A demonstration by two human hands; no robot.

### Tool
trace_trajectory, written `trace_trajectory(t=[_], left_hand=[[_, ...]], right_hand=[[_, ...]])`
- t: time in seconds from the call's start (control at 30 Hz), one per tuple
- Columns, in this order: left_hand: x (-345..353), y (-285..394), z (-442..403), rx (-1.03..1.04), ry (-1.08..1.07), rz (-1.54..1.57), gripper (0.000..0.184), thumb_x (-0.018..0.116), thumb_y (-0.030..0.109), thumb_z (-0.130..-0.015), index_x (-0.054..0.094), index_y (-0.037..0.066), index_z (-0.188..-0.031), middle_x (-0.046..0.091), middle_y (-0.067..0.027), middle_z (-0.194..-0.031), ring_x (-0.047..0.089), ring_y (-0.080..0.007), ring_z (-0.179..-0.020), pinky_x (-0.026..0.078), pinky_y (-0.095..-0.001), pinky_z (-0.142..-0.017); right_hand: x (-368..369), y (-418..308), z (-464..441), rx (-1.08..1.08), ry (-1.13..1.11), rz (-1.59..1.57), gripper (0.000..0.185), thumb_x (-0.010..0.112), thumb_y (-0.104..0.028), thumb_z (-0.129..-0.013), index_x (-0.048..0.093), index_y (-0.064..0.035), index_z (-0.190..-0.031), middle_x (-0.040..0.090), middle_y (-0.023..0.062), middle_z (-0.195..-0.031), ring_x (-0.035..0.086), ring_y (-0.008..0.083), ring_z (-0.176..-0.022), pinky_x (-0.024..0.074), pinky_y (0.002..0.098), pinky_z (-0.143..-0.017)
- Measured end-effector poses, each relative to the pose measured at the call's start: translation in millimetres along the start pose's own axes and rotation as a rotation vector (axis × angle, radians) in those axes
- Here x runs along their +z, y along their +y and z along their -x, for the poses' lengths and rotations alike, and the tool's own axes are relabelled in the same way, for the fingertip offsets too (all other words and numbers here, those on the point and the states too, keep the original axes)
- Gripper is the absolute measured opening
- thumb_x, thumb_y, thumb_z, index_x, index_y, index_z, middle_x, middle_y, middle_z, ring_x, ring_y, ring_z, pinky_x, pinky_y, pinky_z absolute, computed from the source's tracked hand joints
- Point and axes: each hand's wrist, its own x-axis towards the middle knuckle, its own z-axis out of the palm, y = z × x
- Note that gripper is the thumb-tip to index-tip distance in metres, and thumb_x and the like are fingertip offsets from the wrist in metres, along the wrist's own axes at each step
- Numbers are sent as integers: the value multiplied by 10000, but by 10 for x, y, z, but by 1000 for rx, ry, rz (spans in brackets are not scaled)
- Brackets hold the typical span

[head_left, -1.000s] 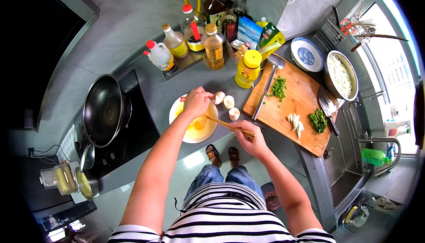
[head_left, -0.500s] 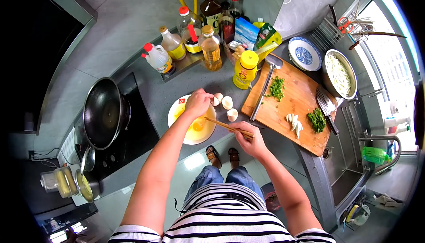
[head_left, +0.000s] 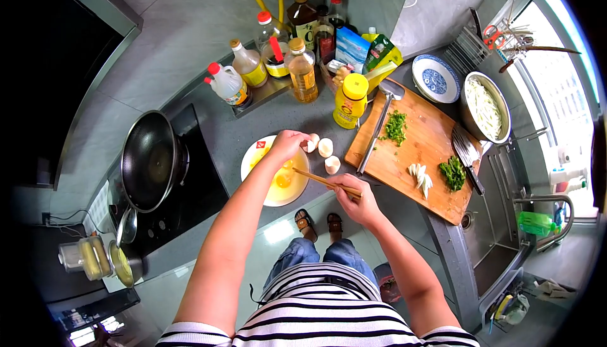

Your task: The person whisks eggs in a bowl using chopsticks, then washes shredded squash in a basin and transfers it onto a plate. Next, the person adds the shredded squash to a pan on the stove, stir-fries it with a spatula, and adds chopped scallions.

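A white bowl [head_left: 253,189] holding raw egg with several yolks [head_left: 283,180] rests on the grey counter. Over its upper right rim is my left hand [head_left: 289,145], its fingertips closed on an eggshell [head_left: 310,142]. Two more eggshells [head_left: 325,148] [head_left: 332,165] stand just to the right. My right hand [head_left: 356,199] is wrapped round wooden chopsticks [head_left: 319,179], whose tips point into the bowl.
A black wok [head_left: 149,161] sits on the stove at left. Bottles [head_left: 302,72] line the back. Right of the bowl lie a ladle [head_left: 379,129] and a cutting board [head_left: 414,144] bearing chopped greens, garlic and a knife [head_left: 475,179]. A sink [head_left: 493,239] is beyond.
My left hand has shifted slightly up and right towards the eggshells, uncovering more of the bowl's contents. My right hand and the chopsticks have hardly moved.
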Motion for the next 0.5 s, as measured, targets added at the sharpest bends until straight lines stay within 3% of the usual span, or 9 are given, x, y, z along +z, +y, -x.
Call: trace_trajectory(t=[0.07, 0.27, 0.33, 0.47, 0.5], left_hand=[[13, 6, 17, 0, 6, 18, 310, 478, 134, -925, 717, 11, -1079, 725, -87, -1023, 658, -172, -973, 466, -289, -910], [15, -120, 12, 63, 90, -61, 293, 504, 152, -922, 714, 34, -1089, 724, -95, -1015, 663, -180, -951, 485, -298, -873], [-6, -188, 8, 130, 175, -213, 276, 540, 183, -915, 714, 63, -1093, 728, -98, -976, 677, -194, -884, 508, -307, -817], [-92, -237, 202, 220, 345, -162, 284, 544, 194, -923, 693, 90, -1142, 718, -92, -1001, 669, -204, -845, 513, -308, -780], [-133, -283, 259, 259, 390, -154, 287, 548, 193, -923, 688, 91, -1151, 716, -88, -1001, 665, -199, -831, 513, -307, -768]], right_hand=[[-4, 12, 5, -20, 25, -8, 241, 549, 14, -833, 648, 0, -1052, 653, 137, -898, 654, 282, -813, 513, 335, -745], [-19, 26, 16, -10, 18, -21, 248, 546, 13, -830, 648, -3, -1056, 651, 138, -894, 652, 281, -811, 513, 332, -739], [-35, 10, 12, -14, 15, 3, 239, 551, 10, -841, 649, -5, -1059, 655, 133, -898, 653, 268, -806, 511, 326, -734], [-10, 32, 16, 69, 21, -125, 208, 497, 9, -934, 641, 16, -1085, 671, 107, -930, 634, 154, -840, 494, 268, -793], [3, 33, 1, 79, 61, -165, 198, 516, 6, -924, 643, 15, -1076, 674, 115, -917, 642, 170, -826, 499, 277, -775]])
